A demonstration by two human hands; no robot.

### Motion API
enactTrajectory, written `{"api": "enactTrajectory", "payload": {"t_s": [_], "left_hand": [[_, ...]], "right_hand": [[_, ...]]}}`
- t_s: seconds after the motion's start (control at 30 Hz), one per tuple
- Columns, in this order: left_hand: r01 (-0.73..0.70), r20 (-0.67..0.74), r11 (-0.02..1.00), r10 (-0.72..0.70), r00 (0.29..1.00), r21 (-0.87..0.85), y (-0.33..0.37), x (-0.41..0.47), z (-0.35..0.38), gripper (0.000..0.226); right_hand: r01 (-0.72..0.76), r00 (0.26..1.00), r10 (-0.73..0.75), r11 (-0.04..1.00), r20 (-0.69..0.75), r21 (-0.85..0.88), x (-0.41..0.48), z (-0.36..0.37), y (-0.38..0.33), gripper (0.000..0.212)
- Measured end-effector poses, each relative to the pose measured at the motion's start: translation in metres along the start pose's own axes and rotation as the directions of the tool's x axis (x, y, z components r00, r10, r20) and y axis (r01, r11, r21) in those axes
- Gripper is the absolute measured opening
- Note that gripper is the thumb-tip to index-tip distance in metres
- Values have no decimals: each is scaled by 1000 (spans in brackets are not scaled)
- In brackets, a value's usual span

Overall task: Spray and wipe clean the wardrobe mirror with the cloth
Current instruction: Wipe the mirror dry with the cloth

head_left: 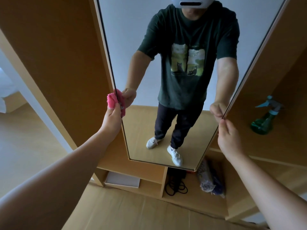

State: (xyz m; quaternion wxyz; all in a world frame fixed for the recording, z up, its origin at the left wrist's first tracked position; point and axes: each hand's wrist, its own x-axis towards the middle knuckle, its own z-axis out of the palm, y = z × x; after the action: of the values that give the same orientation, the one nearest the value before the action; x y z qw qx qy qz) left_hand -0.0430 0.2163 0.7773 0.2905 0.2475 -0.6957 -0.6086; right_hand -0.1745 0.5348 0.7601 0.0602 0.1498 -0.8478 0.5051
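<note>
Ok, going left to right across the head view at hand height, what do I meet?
Cloth gripped in the left hand → mirror → right hand → spray bottle.

The person is wearing a dark green T-shirt (187,90) printed with black cats on a yellow-green panel, dark trousers (167,123), white trainers (174,157) and a pale grey headset (191,1); the sleeves (150,45) are ending above the elbows.

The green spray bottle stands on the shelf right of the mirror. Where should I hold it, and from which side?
Hold the spray bottle at its narrow neck, just under the blue spray head, coming from the open front. It stands upright, its body widens downward, and the trigger points left toward the mirror.
</note>
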Motion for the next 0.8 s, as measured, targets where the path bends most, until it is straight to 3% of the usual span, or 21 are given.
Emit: {"api": "enactTrajectory", "payload": {"t_s": [0.1,0.3,0.8], "left_hand": [[0,28,1000,-1,1000,10,-11,-2,0,19],[-36,18,996,34,999,80,-36,1,0,16],[59,39,998,-60,997,19,-83,-3,4,24]], "right_hand": [[-32,999,32,999,23,10,-6,7,5,32],[-31,999,32,999,30,-31,-16,16,17,22],[-154,985,160,982,57,-106,-31,37,60,40]]}}
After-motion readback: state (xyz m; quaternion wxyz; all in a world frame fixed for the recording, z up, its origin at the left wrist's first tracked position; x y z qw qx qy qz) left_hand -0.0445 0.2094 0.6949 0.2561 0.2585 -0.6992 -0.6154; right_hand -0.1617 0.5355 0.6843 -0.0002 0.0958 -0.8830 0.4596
